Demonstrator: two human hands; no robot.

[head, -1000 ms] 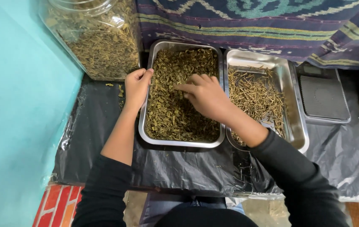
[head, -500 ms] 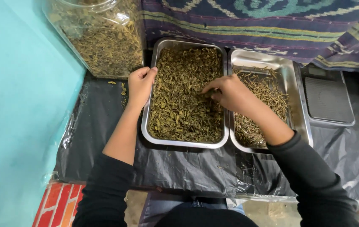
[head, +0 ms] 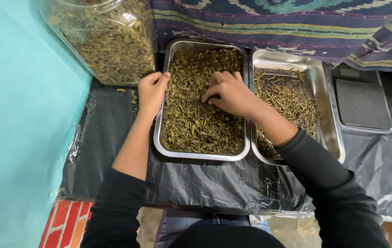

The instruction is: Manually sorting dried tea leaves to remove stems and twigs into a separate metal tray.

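Rectangular steel tray (head: 161,120) of dried green-brown leaves (head: 191,119), on black plastic sheeting (head: 196,183); left hand (head: 151,93) curled closed over the tray's left rim; right hand (head: 227,94) on the leaves, fingers bent, pinching into them; second steel tray (head: 324,92) of thin brown stems (head: 288,98) touching on the right; clear jar (head: 109,39) of leaves at upper left; grey scale (head: 362,103) at far right.

Left hand (head: 151,93) curled; right hand (head: 229,94) fingers bent down.

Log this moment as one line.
left hand: grips leaf tray rim | right hand: fingers in dried leaves | stem tray: untouched
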